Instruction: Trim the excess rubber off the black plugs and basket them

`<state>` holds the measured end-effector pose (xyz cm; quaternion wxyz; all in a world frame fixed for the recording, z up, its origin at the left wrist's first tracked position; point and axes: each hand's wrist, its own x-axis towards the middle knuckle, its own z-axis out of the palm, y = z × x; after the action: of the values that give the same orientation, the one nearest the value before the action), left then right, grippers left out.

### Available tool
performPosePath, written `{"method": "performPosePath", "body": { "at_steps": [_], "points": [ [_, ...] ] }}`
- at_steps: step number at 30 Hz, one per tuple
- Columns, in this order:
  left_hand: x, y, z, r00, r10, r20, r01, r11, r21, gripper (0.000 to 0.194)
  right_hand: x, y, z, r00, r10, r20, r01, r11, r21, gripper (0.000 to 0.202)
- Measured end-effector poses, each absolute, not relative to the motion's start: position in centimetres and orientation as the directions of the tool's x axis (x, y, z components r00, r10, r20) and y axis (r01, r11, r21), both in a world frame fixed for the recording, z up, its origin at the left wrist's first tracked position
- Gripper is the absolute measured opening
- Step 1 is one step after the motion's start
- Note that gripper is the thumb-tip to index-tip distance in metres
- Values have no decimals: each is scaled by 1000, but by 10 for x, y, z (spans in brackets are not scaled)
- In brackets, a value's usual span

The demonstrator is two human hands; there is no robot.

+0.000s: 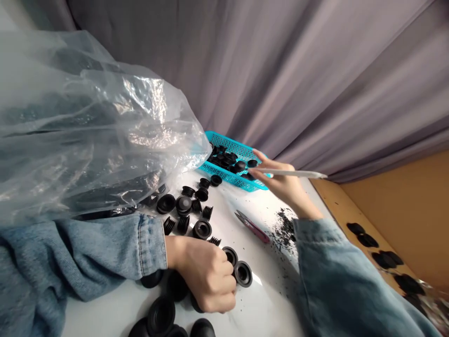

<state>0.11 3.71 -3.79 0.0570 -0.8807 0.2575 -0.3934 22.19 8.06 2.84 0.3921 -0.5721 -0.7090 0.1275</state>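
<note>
Holding one white tool [301, 173], the right hand [280, 182] reaches over the right end of one blue basket [224, 172]; its fingers are clamped on the tool, while the tips of forefinger and thumb stand apart. By those tips, the basket holds a heap of black caps [183, 224], too overlapped to count. The left hand [212, 276] is low over the worktop [261, 311], its fingers curled together, knuckles up; whether they grip anything I cannot tell. Just beside the left fingers, two caps show their hollows. Between the left fingers and the basket, about a dozen more are strewn, some on their sides with ridges showing. Roughly seven others gather left of and nearer than the left fingers, a few partly hidden. Between the two hands' fingers lies one pair of snips [253, 227], near one patch of black shavings [285, 229]. Left of the right fingers bulges one clear bag [105, 126]; beyond them hangs a grey curtain [315, 70]. Right of them, about six black pieces [367, 240] lie on a tan surface [335, 203].
</note>
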Motion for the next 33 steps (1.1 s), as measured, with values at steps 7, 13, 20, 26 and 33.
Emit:
{"method": "performPosePath", "body": {
  "at_steps": [7,13,20,26,33],
  "points": [
    [0,36,-39,562,-517,646,-403,-853,-332,26,172,25,10,-614,769,177,456,529,-716,10],
    [3,36,-37,473,-482,737,-370,-869,-330,25,157,2,-10,-659,700,276,419,647,-637,20],
    [2,56,-16,600,84,795,55,-996,64,26,179,-37,-9,-18,990,140,460,133,-878,9],
    [8,57,-20,732,215,647,51,-963,263,32,187,-64,-17,242,968,-61,51,-75,-996,16],
    [13,52,-24,795,231,561,6,-927,374,19,183,-69,-25,176,972,-153,-164,-124,-979,16]
  ]
}}
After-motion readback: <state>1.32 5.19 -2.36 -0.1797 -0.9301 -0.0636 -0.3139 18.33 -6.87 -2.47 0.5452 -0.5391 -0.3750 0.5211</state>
